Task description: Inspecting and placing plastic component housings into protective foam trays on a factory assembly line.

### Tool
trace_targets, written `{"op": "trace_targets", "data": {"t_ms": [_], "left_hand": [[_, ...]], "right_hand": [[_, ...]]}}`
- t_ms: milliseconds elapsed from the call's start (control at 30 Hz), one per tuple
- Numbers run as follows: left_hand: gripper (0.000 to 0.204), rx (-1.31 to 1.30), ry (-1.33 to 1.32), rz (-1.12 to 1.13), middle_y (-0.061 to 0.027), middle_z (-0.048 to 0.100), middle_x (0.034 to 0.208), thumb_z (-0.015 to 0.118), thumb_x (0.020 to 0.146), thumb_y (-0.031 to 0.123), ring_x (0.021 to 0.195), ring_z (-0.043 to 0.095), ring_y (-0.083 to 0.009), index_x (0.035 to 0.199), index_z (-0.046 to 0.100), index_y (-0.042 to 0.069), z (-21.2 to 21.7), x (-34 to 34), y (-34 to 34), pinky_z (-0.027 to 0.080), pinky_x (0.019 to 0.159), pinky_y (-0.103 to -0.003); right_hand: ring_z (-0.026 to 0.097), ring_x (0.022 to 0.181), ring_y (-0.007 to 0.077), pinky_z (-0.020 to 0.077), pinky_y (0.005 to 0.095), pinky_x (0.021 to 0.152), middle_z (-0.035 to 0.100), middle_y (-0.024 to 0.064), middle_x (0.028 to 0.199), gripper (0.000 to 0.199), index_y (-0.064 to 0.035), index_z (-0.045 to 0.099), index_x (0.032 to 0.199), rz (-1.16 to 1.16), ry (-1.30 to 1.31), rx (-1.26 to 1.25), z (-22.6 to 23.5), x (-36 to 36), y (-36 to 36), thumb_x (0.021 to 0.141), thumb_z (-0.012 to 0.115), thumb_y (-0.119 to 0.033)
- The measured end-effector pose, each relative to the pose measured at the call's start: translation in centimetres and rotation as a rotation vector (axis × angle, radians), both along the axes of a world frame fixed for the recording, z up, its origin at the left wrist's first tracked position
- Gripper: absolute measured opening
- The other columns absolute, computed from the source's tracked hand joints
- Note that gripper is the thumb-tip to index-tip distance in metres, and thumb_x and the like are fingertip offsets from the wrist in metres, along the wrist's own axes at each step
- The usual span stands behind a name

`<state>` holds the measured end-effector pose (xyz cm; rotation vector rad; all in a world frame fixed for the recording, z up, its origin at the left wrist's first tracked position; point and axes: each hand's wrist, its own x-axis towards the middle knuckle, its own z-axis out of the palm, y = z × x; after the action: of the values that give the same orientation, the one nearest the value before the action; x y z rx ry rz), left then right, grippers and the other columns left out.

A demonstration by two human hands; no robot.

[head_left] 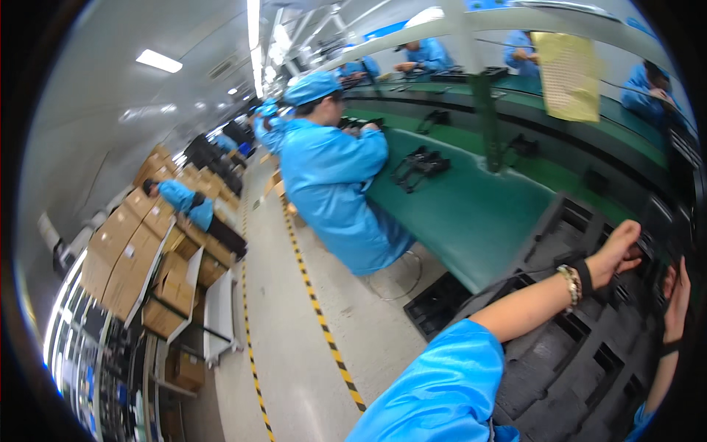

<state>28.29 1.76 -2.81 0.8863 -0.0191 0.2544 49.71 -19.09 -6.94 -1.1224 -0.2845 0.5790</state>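
Left hand (617, 254): reaches out over the far edge of the black tray (589, 353), fingers curled down onto a small dark part (642, 250) at the tray's upper right. Whether the fingers have closed on the part or only rest on it cannot be told; the part is mostly hidden under them.
Right hand (674, 309): at the right rim of the view, palm turned inward, fingers upright beside the same corner of the tray. It appears loosely open; what it touches cannot be told, as the rim cuts it off.
Black tray: large moulded plastic tray with rows of rectangular pockets, lying at the near end of the green bench (471, 214). The pockets in view look empty. Its position directly below both hands keeps every pocket within arm's reach.
Wristbands: a beaded bracelet and a dark strap (578, 280) sit on the left wrist; the blue sleeve (449, 376) is pushed back to the elbow, leaving the forearm free.
Second tray (438, 302): a similar black tray stands lower, beside the bench edge and near the floor.
Neighbouring worker (331, 177): seated just along the bench in blue coat and cap, hands on dark parts at the bench.
Black parts on bench (420, 166): laid loose on the green surface, between workers.
Floor marking (317, 309): yellow-black striped line separating the seats from the aisle.
Cardboard boxes (132, 258): stacked on racks across the aisle, well apart from the bench.
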Motion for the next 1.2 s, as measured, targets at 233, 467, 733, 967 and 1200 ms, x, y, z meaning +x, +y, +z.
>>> {"op": "trace_targets", "data": {"t_ms": [233, 467, 733, 967, 1200], "left_hand": [[0.029, -0.058, 0.025, 0.051, -0.0115, 0.053, 0.126, 0.047, 0.103, 0.033, 0.12, 0.054, -0.0313, 0.12, 0.045, 0.01, 2.4, -4.1, 1.5, 0.049, 0.1, -0.057], [0.035, -0.037, -0.07, 0.074, -0.014, 0.043, 0.141, 0.036, 0.105, 0.04, 0.128, 0.048, -0.0393, 0.132, 0.035, 0.016, 2.3, -3.0, 0.2, 0.049, 0.095, -0.063], [0.055, -0.091, -0.011, 0.122, -0.0144, 0.046, 0.139, 0.036, 0.103, 0.049, 0.13, 0.047, -0.0356, 0.143, 0.038, 0.012, 2.3, -3.1, 0.3, 0.051, 0.096, -0.053], [0.042, 0.121, -0.068, 0.227, -0.0102, 0.05, 0.131, 0.045, 0.102, 0.04, 0.119, 0.053, -0.0285, 0.138, 0.035, 0.02, 2.5, -3.5, -0.7, 0.05, 0.094, -0.051], [0.055, 0.314, 0.01, 0.359, -0.0035, 0.048, 0.125, 0.07, 0.088, 0.006, 0.112, 0.047, -0.0152, 0.129, 0.035, 0.021, 3.0, -3.7, -1.6, 0.044, 0.092, -0.032]], "right_hand": [[0.059, 0.082, 0.0132, 0.0483, 0.0273, 0.069, 0.063, 0.0028, 0.096, 0.029, -0.0114, 0.061, 0.106, 0.158, 0.009, 0.044, 5.3, -9.9, 4.0, 0.096, 0.06, -0.038], [0.062, 0.089, 0.0096, 0.0504, 0.0243, 0.072, 0.064, -0.0014, 0.104, 0.024, -0.0152, 0.059, 0.111, 0.25, 0.067, 0.189, 5.3, -9.3, 3.1, 0.102, 0.051, -0.036], [0.058, 0.077, 0.0058, 0.0491, 0.0208, 0.064, 0.063, -0.0022, 0.099, 0.028, -0.0131, 0.059, 0.114, 0.211, 0.129, 0.226, 6.1, -10.0, 3.4, 0.102, 0.05, -0.036], [0.043, 0.065, 0.0035, 0.0328, 0.0171, 0.046, 0.057, 0.0011, 0.096, 0.038, -0.0075, 0.053, 0.122, 0.369, 0.103, 0.423, 5.1, -8.9, 3.2, 0.103, 0.045, -0.04], [0.048, 0.071, 0.0043, 0.038, 0.0187, 0.055, 0.059, 0.001, 0.092, 0.063, -0.0115, 0.049, 0.13, 0.408, 0.054, 0.228, 6.2, -10.6, 3.8, 0.097, 0.038, -0.065]]}}
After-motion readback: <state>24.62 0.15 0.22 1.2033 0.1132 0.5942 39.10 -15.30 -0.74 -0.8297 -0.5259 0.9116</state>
